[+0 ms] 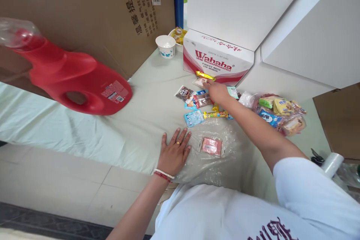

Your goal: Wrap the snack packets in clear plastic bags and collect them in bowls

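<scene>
My left hand (173, 154) rests flat on the cloth-covered table with its fingers spread and holds nothing. It touches the edge of a clear plastic bag (233, 138), on which a pink packet (212, 146) lies. My right hand (218, 92) reaches to the back, its fingers closed at the edge of a small pale snack packet (200, 82). A yellow-wrapped snack (205, 75) lies just behind it. Nearer me are a dark packet (184, 93), a red-brown packet (203, 100), a light blue packet (194, 118) and a yellow stick-shaped snack (215, 114). My right hand's fingertips are partly hidden.
A Wahaha carton (218, 58) stands behind the snacks, beside a paper cup (165, 47). A big red bottle (81, 78) is at left, before a brown cardboard box (84, 11). Several wrapped snacks (282, 107) lie in a bag at right. White boxes (242, 3) rise behind.
</scene>
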